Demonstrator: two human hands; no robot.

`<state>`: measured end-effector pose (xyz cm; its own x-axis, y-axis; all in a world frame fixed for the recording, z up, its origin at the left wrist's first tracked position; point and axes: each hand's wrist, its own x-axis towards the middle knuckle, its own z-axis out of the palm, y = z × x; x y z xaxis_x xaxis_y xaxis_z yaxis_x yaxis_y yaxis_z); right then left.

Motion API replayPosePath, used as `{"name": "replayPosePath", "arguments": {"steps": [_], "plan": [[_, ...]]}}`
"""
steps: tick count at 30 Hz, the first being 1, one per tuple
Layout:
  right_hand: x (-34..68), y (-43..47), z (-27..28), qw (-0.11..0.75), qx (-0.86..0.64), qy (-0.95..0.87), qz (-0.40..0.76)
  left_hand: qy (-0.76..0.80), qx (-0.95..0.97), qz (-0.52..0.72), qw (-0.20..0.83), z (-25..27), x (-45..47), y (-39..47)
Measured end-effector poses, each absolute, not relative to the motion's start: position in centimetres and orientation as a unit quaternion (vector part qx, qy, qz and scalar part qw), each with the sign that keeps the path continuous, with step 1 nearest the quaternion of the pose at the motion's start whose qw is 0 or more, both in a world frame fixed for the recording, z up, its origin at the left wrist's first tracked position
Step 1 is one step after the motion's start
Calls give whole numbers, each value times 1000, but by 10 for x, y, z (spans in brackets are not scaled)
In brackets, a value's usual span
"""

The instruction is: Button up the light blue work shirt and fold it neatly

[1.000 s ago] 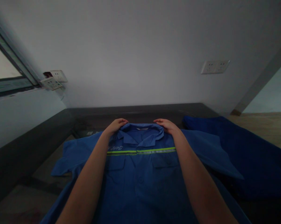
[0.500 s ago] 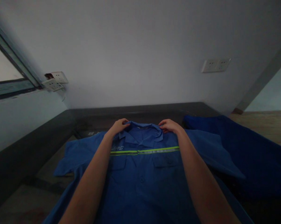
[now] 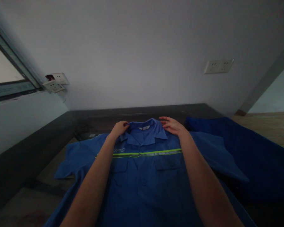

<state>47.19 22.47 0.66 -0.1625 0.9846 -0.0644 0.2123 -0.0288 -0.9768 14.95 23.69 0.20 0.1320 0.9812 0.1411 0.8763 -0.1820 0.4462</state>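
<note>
A blue short-sleeved work shirt (image 3: 142, 173) lies spread out, front up, with its collar away from me. A yellow-green and grey reflective stripe crosses its chest above two flap pockets. My left hand (image 3: 120, 128) is closed on the collar's left end, thumb and fingers pinching the fabric. Beside the collar's right side is my right hand (image 3: 172, 125), fingers stretched and apart, its fingertips close to the cloth. A pale label (image 3: 144, 127) shows inside the neck. My forearms cover parts of the chest and sleeves.
The shirt rests on a dark surface with a raised dark edge (image 3: 137, 111) against the wall. Darker blue fabric (image 3: 257, 157) lies at the right. Wall sockets (image 3: 218, 66) are at the right, and a loose socket (image 3: 53, 85) hangs near the window at left.
The right side of the collar now stands higher and its point lies flatter, showing the neck label. My right hand's fingers have spread and come off the collar; my left stays there.
</note>
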Motion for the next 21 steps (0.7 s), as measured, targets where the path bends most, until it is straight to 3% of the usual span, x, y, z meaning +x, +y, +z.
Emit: {"name": "replayPosePath", "arguments": {"steps": [12,18,21], "plan": [[433,233,1,349,-626,-663,216,615,748,231,88,6,166,231],[406,215,-13,256,-681,-685,43,670,709,220,35,8,176,221],[401,213,-10,244,-688,-683,11,672,710,208,20,11,176,220]]}}
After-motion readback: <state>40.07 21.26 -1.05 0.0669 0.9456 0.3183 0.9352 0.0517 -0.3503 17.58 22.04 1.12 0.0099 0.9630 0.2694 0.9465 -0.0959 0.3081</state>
